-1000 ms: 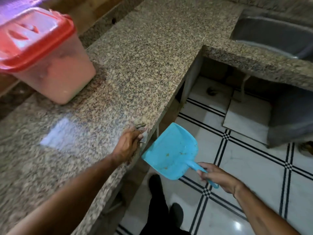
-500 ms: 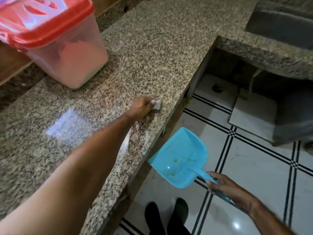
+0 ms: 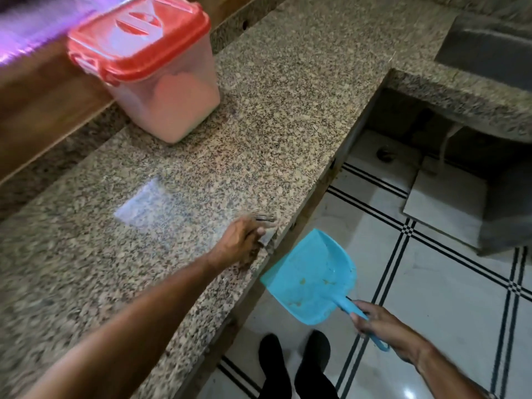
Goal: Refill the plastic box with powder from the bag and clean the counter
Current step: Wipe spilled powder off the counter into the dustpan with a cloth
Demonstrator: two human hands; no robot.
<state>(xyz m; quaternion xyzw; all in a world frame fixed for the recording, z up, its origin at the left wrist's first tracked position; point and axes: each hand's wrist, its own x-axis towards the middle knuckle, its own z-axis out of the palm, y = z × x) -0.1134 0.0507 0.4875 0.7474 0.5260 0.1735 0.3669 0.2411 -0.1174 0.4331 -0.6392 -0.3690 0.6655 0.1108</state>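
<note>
A clear plastic box (image 3: 169, 105) with a shut red lid stands at the back of the granite counter (image 3: 273, 116), with pale powder inside. My left hand (image 3: 240, 244) grips a small grey pad or brush (image 3: 266, 236), blurred, at the counter's front edge. Just below that edge my right hand (image 3: 380, 323) holds a blue dustpan (image 3: 312, 276) by its handle, tilted up toward the counter. A few yellowish crumbs lie in the pan. No bag is in view.
A steel sink (image 3: 489, 50) sits at the far right of the L-shaped counter. White floor tiles (image 3: 449, 298) with black lines lie below, where my two dark shoes (image 3: 293, 361) stand. A wooden ledge (image 3: 43, 110) runs behind the box.
My left hand swept from farther in on the counter back to its front edge, above the dustpan. The dustpan stayed just under the edge. The camera shifted slightly.
</note>
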